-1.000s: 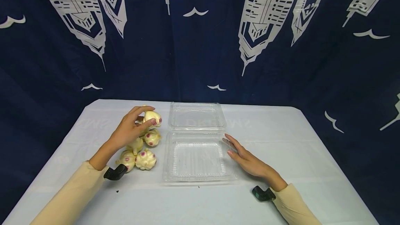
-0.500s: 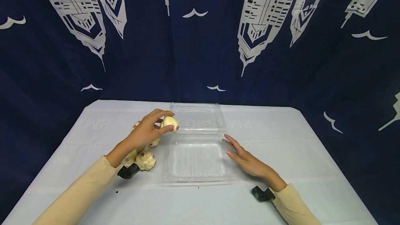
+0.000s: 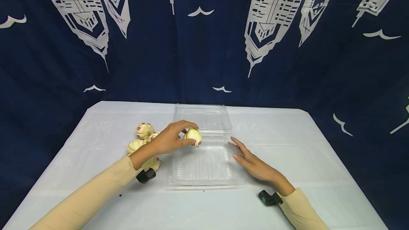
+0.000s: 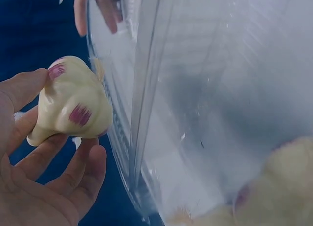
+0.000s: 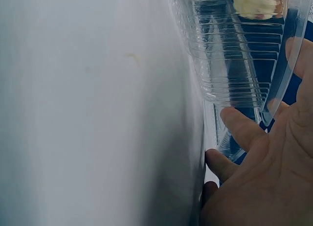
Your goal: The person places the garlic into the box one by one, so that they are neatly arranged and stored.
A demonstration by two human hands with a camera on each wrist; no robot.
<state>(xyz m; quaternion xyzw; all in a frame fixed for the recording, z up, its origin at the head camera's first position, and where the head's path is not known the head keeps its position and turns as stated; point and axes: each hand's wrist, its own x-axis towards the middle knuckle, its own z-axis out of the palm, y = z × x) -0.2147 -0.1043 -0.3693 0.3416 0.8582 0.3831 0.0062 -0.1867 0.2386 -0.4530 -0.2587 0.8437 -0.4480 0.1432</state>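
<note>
My left hand [image 3: 169,139] holds a pale garlic bulb [image 3: 193,137] with purple marks between thumb and fingertips, above the left part of a clear plastic clamshell box [image 3: 202,180]. In the left wrist view the bulb [image 4: 76,99] has its stem towards the palm. The box lies with its lid [image 3: 204,114] folded back, away from me. At the box's right side rests my right hand [image 3: 255,164], its fingers extended and touching the edge. In the right wrist view, the thumb and fingers of the right hand [image 5: 264,157] are spread about the clear rim [image 5: 286,79].
Several more garlic bulbs [image 3: 144,130] are grouped left of the box, partly covered by my left arm. A white cloth covers the table [image 3: 287,141]. Behind it hangs a dark blue curtain [image 3: 204,56] with white building prints. Small dark specks [image 3: 120,195] lie in front.
My left hand has carried the garlic bulb rightward from above the other bulbs to over the box. The right hand has stayed at the box's right edge.
</note>
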